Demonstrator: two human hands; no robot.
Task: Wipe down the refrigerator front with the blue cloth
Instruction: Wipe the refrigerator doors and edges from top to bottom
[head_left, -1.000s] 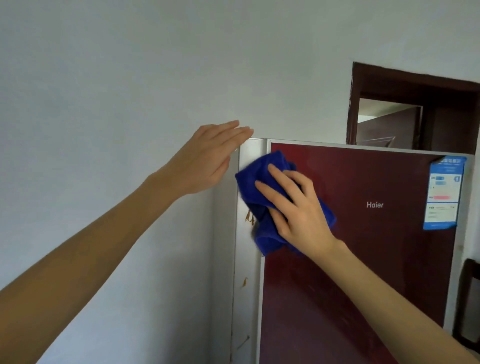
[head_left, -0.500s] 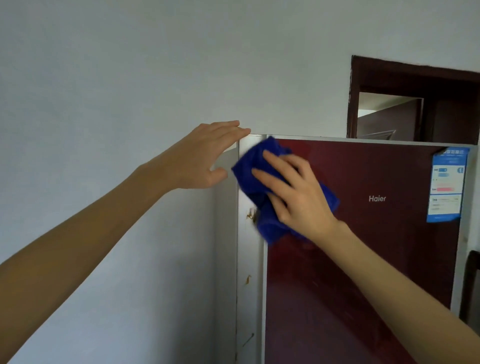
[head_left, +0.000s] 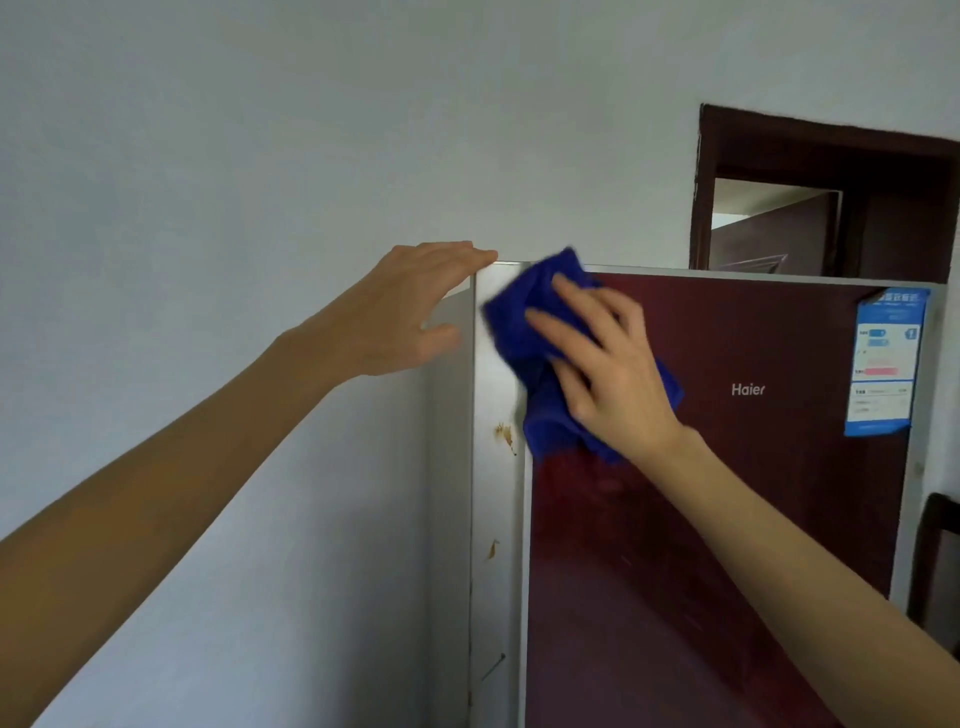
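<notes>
The tall refrigerator with a glossy dark-red door and silver-grey side trim (head_left: 727, 519) fills the right of the view, and the wiping step is under way at its top left corner. Most of the red panel below and to the right looks untouched, so the job seems to be at an early stage. The next move probably calls for steady flat pressure while sweeping across or down, and a pass over the orange-brown stains on the silver strip (head_left: 505, 435).

The crumpled bright-blue cloth (head_left: 540, 415) lies against the door front, overlapping the silver strip. The right hand (head_left: 608, 374) presses it flat, fingers spread and extended, not clenched. The left hand (head_left: 405, 312) is loosely open, holding nothing, fingertips resting on the fridge's top corner edge.
</notes>
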